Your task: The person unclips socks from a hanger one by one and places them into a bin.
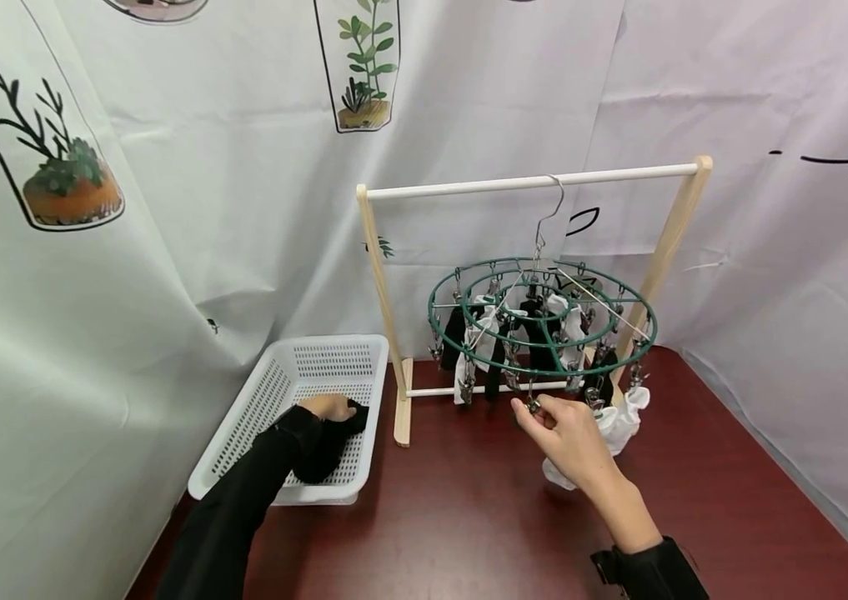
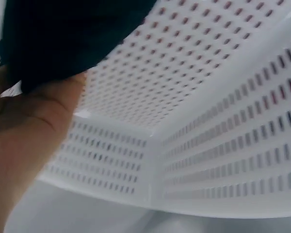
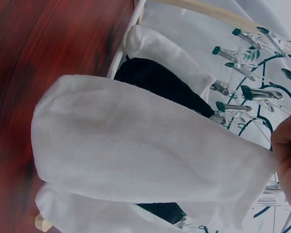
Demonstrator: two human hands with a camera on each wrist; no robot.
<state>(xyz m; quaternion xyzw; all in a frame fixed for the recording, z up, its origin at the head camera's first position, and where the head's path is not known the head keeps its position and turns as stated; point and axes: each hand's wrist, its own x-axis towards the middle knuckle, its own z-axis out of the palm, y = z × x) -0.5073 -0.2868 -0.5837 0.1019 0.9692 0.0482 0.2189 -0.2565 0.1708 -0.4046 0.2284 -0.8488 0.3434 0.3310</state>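
My left hand (image 1: 328,407) is down in the white basket (image 1: 382,367) and grips a black sock (image 1: 324,454). In the left wrist view the dark cloth (image 2: 72,39) hangs from between my thumb and fingers. With thumb and fingertips, my right hand (image 1: 572,437) pinches a metal clip (image 1: 533,407) at the front of the green round hanger (image 1: 544,372). Large in the right wrist view, a white sock (image 3: 145,141) extends close beside that hand. Part of another white sock (image 1: 559,475) shows behind my right wrist in the head view.
The hanger hooks over the white bar (image 1: 461,190) of a wooden-legged stand (image 1: 378,283). Several black and white socks hang from its clips, among them a white one (image 1: 622,421) at the right. Dark red table (image 1: 454,517) lies beneath; a printed curtain (image 1: 243,167) closes the back.
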